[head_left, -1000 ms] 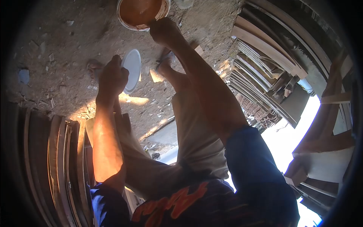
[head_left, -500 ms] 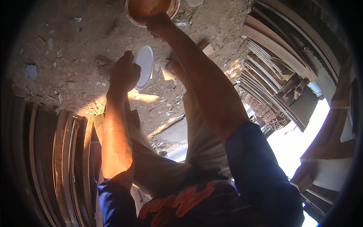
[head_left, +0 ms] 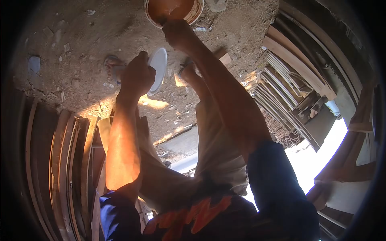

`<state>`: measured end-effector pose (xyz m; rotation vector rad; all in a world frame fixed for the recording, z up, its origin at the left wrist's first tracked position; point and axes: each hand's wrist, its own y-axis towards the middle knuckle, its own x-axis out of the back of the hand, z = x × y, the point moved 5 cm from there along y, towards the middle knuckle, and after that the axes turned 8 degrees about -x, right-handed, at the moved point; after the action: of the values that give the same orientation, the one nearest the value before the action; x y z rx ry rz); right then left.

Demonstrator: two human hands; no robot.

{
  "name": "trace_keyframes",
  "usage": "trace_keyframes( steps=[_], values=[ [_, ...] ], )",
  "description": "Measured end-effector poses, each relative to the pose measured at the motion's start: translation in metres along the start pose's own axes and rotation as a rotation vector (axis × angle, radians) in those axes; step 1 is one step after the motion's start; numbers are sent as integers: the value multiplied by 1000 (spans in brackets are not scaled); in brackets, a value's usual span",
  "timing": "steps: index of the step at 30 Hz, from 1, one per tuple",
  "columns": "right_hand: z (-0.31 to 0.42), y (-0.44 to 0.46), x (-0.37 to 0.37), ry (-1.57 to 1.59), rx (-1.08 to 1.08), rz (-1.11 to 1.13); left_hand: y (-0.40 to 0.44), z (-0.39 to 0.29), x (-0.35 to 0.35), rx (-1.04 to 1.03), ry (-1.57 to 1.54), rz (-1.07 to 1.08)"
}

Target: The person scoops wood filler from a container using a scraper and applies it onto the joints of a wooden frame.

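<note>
My left hand (head_left: 138, 75) is closed around the edge of a round white lid (head_left: 158, 71), which is tilted nearly on edge. Further out, at the near rim of a round bucket (head_left: 196, 15), is my right hand (head_left: 179, 35) with its fingers curled. Orange-brown material (head_left: 171, 9) coats or fills the bucket's inside. Whatever my right fingers grip is hidden behind the hand, and I cannot tell whether they touch the rim. The top of the bucket is cut off by the frame.
Dirt ground with wood chips and scraps surrounds my sandalled feet (head_left: 113, 66). Long boards (head_left: 60, 160) lean at the left. Stacked planks (head_left: 283, 84) lie at the right. A small wood block (head_left: 222, 55) rests near my right foot.
The view has shifted slightly, and the bucket appears further right. My right hand has drawn back a little from over the bucket toward me. The lid stays in my left hand.
</note>
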<state>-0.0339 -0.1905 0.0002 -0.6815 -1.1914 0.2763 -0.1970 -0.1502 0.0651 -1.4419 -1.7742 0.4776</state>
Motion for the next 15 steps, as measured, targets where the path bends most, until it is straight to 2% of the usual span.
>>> trace_keyframes(
  steps=[1,2,4,5,7,9,13,15],
  values=[
    [10,0,2,-74,103,3,-2,2,-1,8,14,-4],
    [-3,-3,8,284,-122,11,-5,7,-3,36,-1,-15],
    [-19,-10,36,318,-130,-172,-6,7,-6,4,-81,-62],
    [-16,-18,50,12,95,-364,-8,8,-8,33,-98,-74],
    [-38,-16,64,22,-147,-220,-12,2,-11,-4,-55,-79],
    [-48,-16,83,-66,-216,-111,-17,0,-14,15,-42,-121],
    [-66,3,94,-321,-15,-145,-26,-5,-14,4,-32,-182],
    [-54,12,106,-448,191,-189,-30,-4,-16,13,-73,-205]
  ],
)
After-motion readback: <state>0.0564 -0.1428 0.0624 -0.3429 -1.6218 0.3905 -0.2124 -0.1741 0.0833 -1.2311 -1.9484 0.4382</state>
